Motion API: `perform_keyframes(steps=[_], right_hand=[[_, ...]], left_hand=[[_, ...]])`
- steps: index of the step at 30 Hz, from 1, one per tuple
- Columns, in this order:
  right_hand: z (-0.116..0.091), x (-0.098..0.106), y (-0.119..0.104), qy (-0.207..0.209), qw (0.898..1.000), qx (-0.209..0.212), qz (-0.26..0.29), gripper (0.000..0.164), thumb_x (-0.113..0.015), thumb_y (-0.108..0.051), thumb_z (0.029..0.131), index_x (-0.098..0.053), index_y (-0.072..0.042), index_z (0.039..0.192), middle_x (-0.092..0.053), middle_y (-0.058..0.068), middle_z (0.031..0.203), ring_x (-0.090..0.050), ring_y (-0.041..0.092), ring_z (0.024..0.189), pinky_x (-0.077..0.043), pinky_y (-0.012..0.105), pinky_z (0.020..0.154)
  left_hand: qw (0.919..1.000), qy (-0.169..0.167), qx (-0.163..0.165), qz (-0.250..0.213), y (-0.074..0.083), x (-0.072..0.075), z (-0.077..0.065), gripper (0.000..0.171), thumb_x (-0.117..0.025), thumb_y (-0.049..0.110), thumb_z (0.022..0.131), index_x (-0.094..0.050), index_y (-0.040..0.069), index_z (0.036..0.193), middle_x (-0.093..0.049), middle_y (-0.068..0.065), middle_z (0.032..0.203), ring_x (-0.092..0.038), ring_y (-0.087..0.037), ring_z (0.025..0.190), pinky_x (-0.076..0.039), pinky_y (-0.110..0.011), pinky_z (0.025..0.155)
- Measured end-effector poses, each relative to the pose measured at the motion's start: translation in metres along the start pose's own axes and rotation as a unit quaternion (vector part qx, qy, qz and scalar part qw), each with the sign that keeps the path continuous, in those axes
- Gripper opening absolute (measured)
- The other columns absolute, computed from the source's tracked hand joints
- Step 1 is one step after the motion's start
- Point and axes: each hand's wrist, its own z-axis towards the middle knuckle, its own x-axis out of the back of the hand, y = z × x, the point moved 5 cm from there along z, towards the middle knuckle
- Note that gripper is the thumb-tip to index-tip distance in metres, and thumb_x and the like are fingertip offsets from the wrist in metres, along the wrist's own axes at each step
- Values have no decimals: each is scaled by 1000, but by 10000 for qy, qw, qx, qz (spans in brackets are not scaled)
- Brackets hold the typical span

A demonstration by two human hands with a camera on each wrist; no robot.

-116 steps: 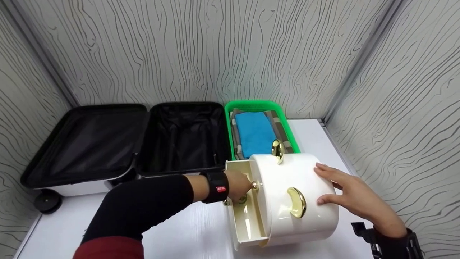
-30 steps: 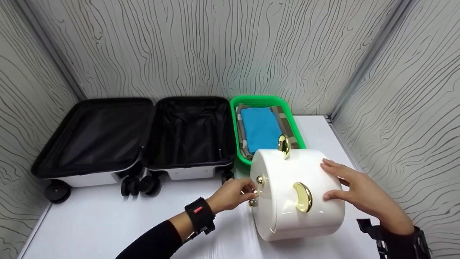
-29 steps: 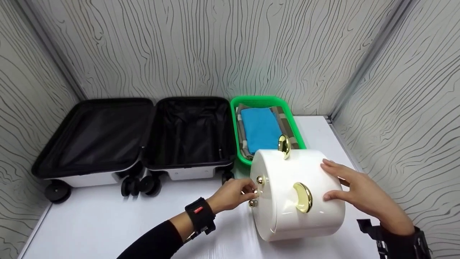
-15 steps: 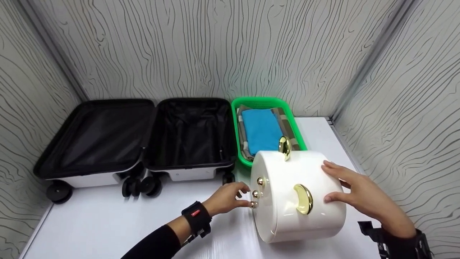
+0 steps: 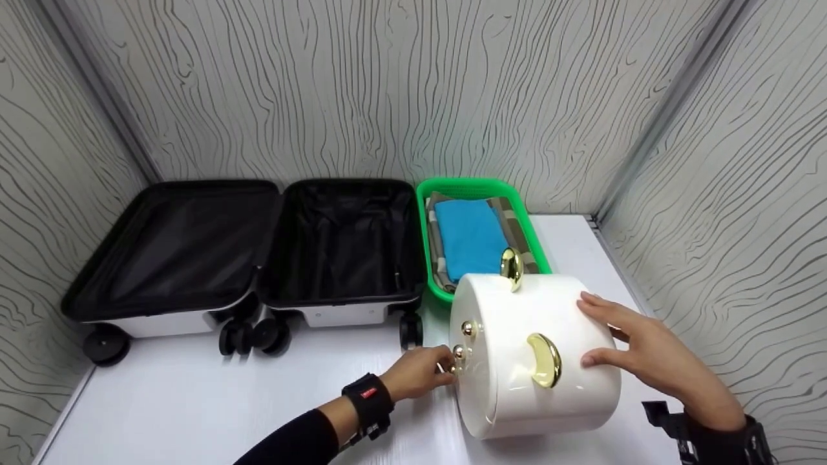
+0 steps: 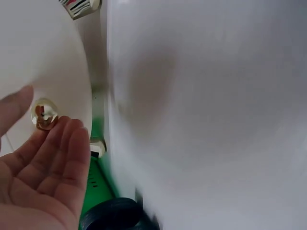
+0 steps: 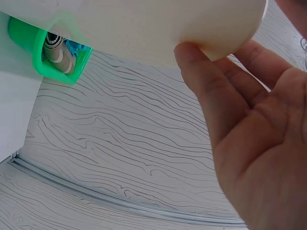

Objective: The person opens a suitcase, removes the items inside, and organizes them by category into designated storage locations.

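Note:
A glossy white drawer box (image 5: 539, 336) with a rounded body stands on the table, its front facing left in the head view. Two gold crescent pieces (image 5: 544, 360) stick out of it. Gold knobs line its front; the middle knob (image 5: 459, 352) sits just above my left hand (image 5: 417, 373). That hand's thumb and fingertips curl round the bottom knob (image 6: 44, 114), as the left wrist view shows from close by. All drawers look pushed in. Against the box's right part rests my right hand (image 5: 646, 352), fingers and thumb spread and fairly straight.
A suitcase (image 5: 342, 303) lies spread open at the back left, black-lined, its wheels (image 5: 271, 336) toward me. Beside it a green basket (image 5: 533, 242) holds a folded blue cloth (image 5: 470, 236) over brown-and-white cloth. Patterned walls (image 5: 362, 90) enclose the table.
The drawer seen pulled out earlier is now in. My left hand has left the drawer, gone to the middle knob, then down to the bottom one. My right hand stays on the box.

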Motion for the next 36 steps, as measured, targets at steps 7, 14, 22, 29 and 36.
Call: perform_keyframes(steps=[7,14,22,29,36], right_hand=[[0,-3,1,-5,10000,40,36,77,-86,-31,71,-56,-6,137,-49,12,145,-27,-18,128,-40,9,89],[2,-3,0,-80,9999,-7,-85,77,-85,-34,72,-56,-7,138,-48,11,145,-26,-18,127,-41,11,90],[-1,3,3,-65,9996,-50,-254,78,-86,-35,71,-56,-11,139,-48,8,146,-27,-16,127,-32,5,91],[-2,5,2,-17,9998,23,-209,77,-86,-33,71,-56,-9,138,-49,10,145,-27,-18,127,-37,7,88],[1,0,-1,-100,9999,17,7,77,-86,-30,72,-56,-5,138,-48,13,146,-26,-18,128,-39,9,90]], left_hand=[[9999,137,49,-61,-4,-2,-3,13,-73,25,89,-68,16,96,-69,10,87,-62,-3,79,-48,-20,73],[9994,181,106,-277,-6,-1,-7,11,-73,22,88,-69,15,96,-72,9,90,-64,-3,82,-49,-23,76],[9994,118,84,-306,-2,-1,0,13,-75,22,86,-69,14,94,-70,9,85,-62,-1,76,-49,-19,71],[9995,247,37,-217,-2,-4,3,16,-77,24,85,-67,15,93,-69,10,83,-60,2,73,-46,-19,73],[9992,316,-9,-225,-5,-1,-4,13,-76,20,85,-66,15,91,-69,9,82,-60,0,72,-48,-19,69]])
